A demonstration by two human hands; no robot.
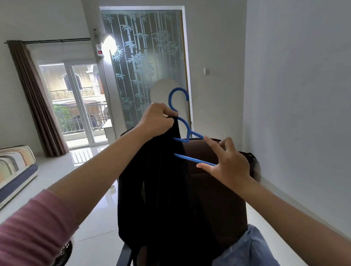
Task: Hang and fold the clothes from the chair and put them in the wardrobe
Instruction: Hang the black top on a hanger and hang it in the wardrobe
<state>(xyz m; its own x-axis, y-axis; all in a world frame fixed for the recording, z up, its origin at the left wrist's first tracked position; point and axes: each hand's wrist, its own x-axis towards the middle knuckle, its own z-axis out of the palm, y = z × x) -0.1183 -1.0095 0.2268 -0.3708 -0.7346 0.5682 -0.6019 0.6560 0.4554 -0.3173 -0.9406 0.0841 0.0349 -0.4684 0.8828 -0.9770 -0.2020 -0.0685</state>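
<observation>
Black garment (163, 194) hangs from the blue hanger (185, 132), draped over its left half and held up in front of the brown chair (220, 191). Left hand (156, 121) is clenched around the hanger neck and the top of the garment; right hand (227, 160) pinches the hanger's right end, thumb under the lower bar, other fingers spread. A light blue cloth (246, 251) lies on the chair at lower right, a striped mattress (9, 162) sits on the floor at left, and a bamboo-pattern glass door (146, 63) stands behind.
</observation>
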